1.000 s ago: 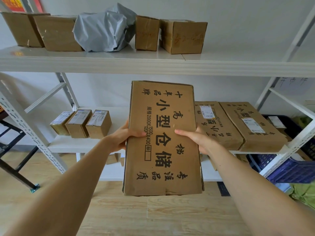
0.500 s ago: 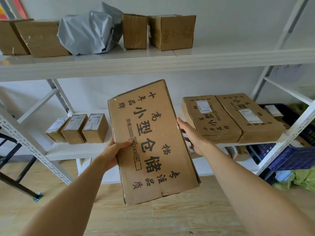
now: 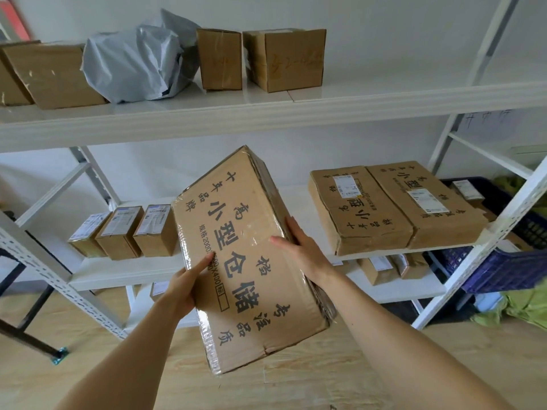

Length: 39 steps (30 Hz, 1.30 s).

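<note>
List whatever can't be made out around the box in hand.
Head view only.
The held box underside and the left grip fingers under it: hidden by the box.
Small-box labels: print too small.
Top-shelf corner box: cut by left edge.
Bottom-shelf parcels: partly behind the middle shelf.

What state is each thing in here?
Printed carton: taped shut, tilted, held in the air.
Left hand: grips the carton's left edge.
Right hand: grips its right edge.
Flat cartons: sealed, lying side by side.
Small labelled boxes: closed, in a row.
Grey mailer bag: crumpled, on top shelf.
</note>
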Motion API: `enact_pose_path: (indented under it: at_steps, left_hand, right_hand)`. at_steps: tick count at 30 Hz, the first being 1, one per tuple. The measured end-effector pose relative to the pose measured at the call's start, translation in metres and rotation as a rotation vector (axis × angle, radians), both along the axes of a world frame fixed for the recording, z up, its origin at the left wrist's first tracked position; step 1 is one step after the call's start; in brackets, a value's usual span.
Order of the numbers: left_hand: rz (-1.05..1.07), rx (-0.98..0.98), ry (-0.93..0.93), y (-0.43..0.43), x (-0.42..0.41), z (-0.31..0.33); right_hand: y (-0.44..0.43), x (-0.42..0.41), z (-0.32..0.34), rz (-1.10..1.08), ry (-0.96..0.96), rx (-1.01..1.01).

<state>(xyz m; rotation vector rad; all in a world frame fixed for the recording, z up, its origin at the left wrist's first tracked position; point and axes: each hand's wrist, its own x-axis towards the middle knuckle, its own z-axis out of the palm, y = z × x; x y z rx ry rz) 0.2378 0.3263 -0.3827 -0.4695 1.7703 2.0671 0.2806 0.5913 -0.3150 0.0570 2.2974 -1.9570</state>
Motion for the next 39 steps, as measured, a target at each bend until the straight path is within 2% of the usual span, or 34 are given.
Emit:
enact_pose_path:
  at_steps: [5, 10, 16, 19, 24, 28, 32, 39]
  left_hand:
    - [-0.003, 0.0, -0.047, 0.0, 0.006, -0.011]
    - [-0.02, -0.01, -0.026, -0.004, -0.005, -0.008]
    - [-0.071, -0.013, -0.02, 0.001, -0.012, -0.003]
    - [-0.159, -0.001, -0.026, 0.004, -0.011, 0.006]
    - [-0.287, 0.05, 0.024, 0.014, -0.017, 0.024]
    - [-0.239, -0.026, 0.1, 0.027, -0.016, 0.039]
    - [-0.283, -0.096, 0.137, 0.039, -0.012, 0.058]
    - [-0.303, -0.306, 0.173, 0.072, -0.011, 0.07]
  right_hand:
    - [0.001, -0.004, -0.005, -0.009, -0.042, 0.008]
    - [0.004, -0.007, 0.001, -0.071, 0.026, 0.059]
    - [0.016, -0.008, 0.009, -0.066, 0.016, 0.109]
    - [0.033, -0.006, 0.007, -0.102, -0.028, 0.091]
    - [0.051, -0.003, -0.012, -0.226, -0.237, 0.066]
    - [0.066, 0.0, -0.025, -0.303, -0.377, -0.04]
    - [0.071, 0.014, -0.034, -0.323, -0.462, -0.197]
    - [0.069, 0.019, -0.038, -0.363, -0.491, -0.377]
